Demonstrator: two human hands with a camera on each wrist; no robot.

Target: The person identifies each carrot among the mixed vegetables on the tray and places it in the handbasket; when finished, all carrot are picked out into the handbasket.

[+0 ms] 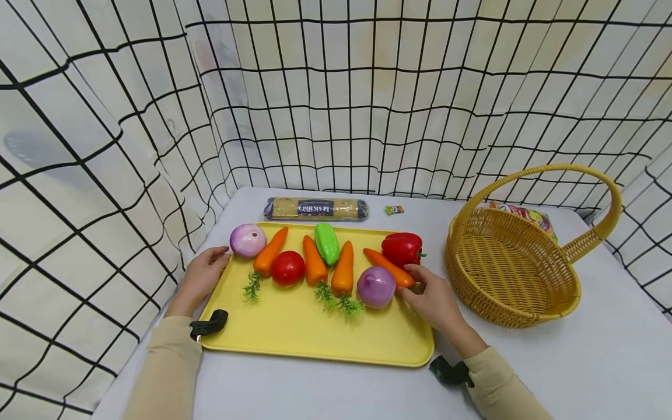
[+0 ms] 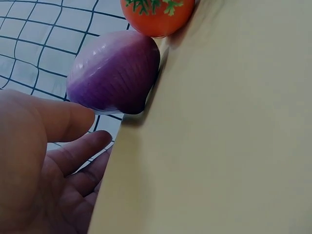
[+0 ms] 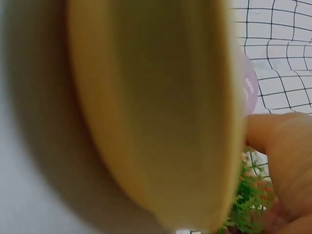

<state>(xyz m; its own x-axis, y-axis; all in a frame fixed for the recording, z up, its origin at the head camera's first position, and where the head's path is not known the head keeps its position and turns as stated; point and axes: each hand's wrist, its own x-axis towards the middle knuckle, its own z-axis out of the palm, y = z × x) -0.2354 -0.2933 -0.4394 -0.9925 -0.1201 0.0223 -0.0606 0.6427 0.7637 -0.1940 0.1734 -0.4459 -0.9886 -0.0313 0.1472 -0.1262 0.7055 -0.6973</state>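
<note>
At right side of yellow tray [image 1: 294,326], right hand [image 1: 437,296] seemingly pinched carrot [image 1: 391,266]; sideways drag risked rolling purple onion [image 1: 376,287]; left hand [image 1: 203,273] loose, held nothing

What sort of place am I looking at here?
Probably a small staged booth rather than a working kitchen: grid-patterned curtains stand on three sides of a white tabletop, where a yellow tray holds glossy, toy-like vegetables.
</note>
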